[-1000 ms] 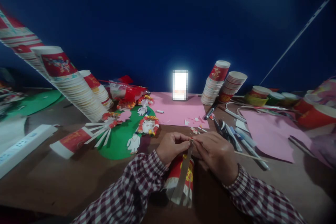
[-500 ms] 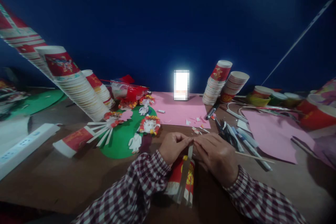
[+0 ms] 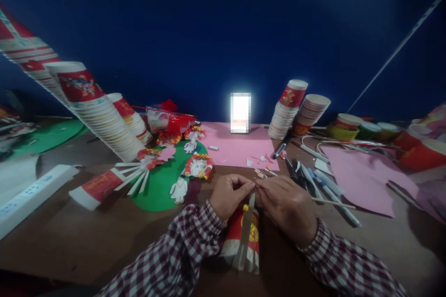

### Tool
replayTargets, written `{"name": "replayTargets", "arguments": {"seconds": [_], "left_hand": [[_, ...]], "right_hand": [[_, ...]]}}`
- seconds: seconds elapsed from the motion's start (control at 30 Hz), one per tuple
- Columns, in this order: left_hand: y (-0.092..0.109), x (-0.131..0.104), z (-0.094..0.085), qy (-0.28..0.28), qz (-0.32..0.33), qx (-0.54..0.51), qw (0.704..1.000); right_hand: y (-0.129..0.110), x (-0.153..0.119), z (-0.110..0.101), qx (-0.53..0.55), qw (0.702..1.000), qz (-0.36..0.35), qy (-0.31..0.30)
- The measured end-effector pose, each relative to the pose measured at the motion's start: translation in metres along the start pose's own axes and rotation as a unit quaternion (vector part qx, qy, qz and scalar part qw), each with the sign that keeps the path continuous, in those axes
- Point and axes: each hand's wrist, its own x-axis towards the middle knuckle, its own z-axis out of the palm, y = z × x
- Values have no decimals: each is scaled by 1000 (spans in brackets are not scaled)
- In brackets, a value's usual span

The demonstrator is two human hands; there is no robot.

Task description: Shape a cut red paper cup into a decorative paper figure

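Near the front middle of the table, my left hand [image 3: 230,195] pinches the top end of a paper strip [image 3: 248,222] between thumb and fingertips. My right hand [image 3: 287,206] is closed at the same end, its fingertips touching those of my left hand. The strip hangs down from the fingertips over a red paper cup piece [image 3: 234,234] with yellow print and a white, cut lower edge. Part of this piece is hidden behind my left wrist and sleeve. The fingers of my right hand cover whatever lies beneath them.
Tall cup stacks [image 3: 104,116] lean at the left, beside a cut cup [image 3: 99,188] and green card [image 3: 149,197] with paper figures. Pink paper [image 3: 230,141] and a glowing screen [image 3: 240,112] are behind my hands. Pens [image 3: 334,199] and more pink paper [image 3: 362,181] lie right.
Both hands keep their grip at the strip's top with only a slight shift. The red cup piece below has turned a little.
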Motion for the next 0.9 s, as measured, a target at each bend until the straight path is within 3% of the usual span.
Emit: {"name": "replayTargets", "arguments": {"seconds": [0.2, 0.7, 0.9], "left_hand": [[-2, 0, 2, 2, -18, -30, 999], [0, -1, 1, -21, 35, -46, 998], [0, -1, 3, -21, -6, -86, 996]], "right_hand": [[0, 0, 0, -1, 1000, -3, 4], [-1, 2, -3, 5, 1000, -8, 2], [0, 4, -6, 1, 1000, -16, -7]]}}
